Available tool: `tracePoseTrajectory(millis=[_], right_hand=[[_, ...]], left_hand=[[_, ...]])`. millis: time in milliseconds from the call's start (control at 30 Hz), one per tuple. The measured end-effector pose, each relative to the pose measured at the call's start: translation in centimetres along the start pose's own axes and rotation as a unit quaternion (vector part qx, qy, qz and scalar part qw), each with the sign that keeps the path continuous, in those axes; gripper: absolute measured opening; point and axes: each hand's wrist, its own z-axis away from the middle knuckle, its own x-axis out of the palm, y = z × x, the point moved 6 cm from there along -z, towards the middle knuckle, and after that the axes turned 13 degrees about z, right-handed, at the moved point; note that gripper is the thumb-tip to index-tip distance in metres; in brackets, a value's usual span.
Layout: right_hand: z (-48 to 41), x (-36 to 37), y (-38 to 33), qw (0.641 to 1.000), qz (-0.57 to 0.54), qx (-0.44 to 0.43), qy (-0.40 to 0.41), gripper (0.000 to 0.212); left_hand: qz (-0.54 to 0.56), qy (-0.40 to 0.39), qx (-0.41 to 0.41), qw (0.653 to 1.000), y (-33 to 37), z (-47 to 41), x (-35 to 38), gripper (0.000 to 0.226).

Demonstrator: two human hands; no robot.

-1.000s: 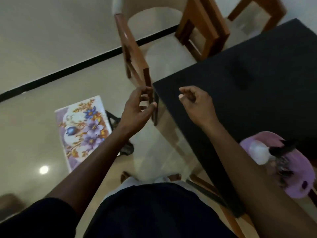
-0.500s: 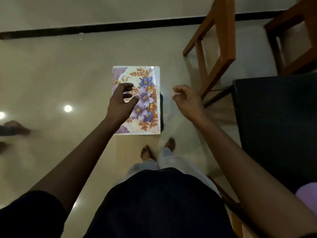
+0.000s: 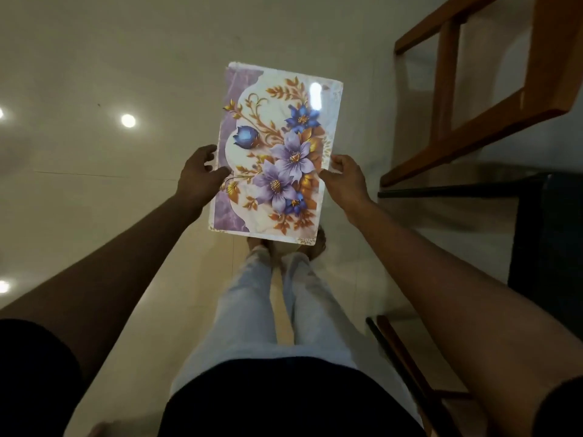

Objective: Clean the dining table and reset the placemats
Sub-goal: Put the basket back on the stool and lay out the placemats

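holding a floral placemat [image 3: 277,152] by its two long edges, the person stands on a glossy pale floor [image 3: 94,190] and looks straight down. left hand [image 3: 197,175]: thumb laid across the printed face at the left edge, fingers curled at that edge, gripping the mat. right hand [image 3: 345,181]: pinches the right edge between thumb and fingers, at about the same height as the left. the mat is raised off the floor, nearly flat and face up, with its short edges far and near; the near short edge overlaps the bare feet [image 3: 317,244] in this view. a glare streak lies on the mat's far right part. pale floor stretches to the left of the mat and beyond its far edge. on the right, a wooden chair [image 3: 473,121] stands near the mat's right edge but apart from it, and a dark table top [image 3: 549,234] lies outside the right forearm. a second wooden chair [image 3: 407,367] shows low on the right, just beside the light trousers [image 3: 252,310]. round lamp reflections [image 3: 128,120] dot the floor at left, and a thin tile joint runs across it towards the left hand.
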Motion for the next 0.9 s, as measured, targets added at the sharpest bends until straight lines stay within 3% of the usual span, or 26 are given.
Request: tracePoseTrajectory(millis=[100,200,300,400,500,600,700,900], right_hand=[[-3.4,2.2,2.1,0.998,-0.015,0.057,0.003,0.056],[-6.3,4.6,3.9,0.996,-0.009,0.089,-0.004,0.075],[-8.1,6.6,5.1,0.992,-0.009,0.126,-0.025,0.084],[-8.9,7.8,5.9,0.989,-0.038,0.145,-0.017,0.069],[-8.6,8.0,6.2,0.986,-0.033,0.16,0.02,0.051],[-7.9,7.0,5.5,0.984,-0.014,0.161,0.072,0.035],[-6.6,6.4,5.0,0.98,-0.032,0.163,0.106,0.028],[-2.5,3.8,3.4,0.967,-0.117,0.146,0.173,0.025]], left_hand=[[0.002,0.0,-0.065,0.998,-2.4,-3.6,0.5,0.085],[0.017,-0.026,-0.112,0.993,-4.3,-6.0,1.8,0.077],[0.036,-0.056,-0.139,0.988,-5.9,-7.8,2.8,0.025],[0.056,-0.034,-0.159,0.985,-6.6,-9.1,2.7,0.013],[0.039,0.002,-0.163,0.986,-6.3,-9.7,1.7,0.036],[0.027,-0.019,-0.161,0.986,-6.0,-9.5,0.7,0.035],[0.016,-0.039,-0.14,0.989,-5.5,-8.9,-0.3,0.023],[-0.024,-0.04,-0.045,0.998,-2.2,-5.7,-1.9,0.028]])
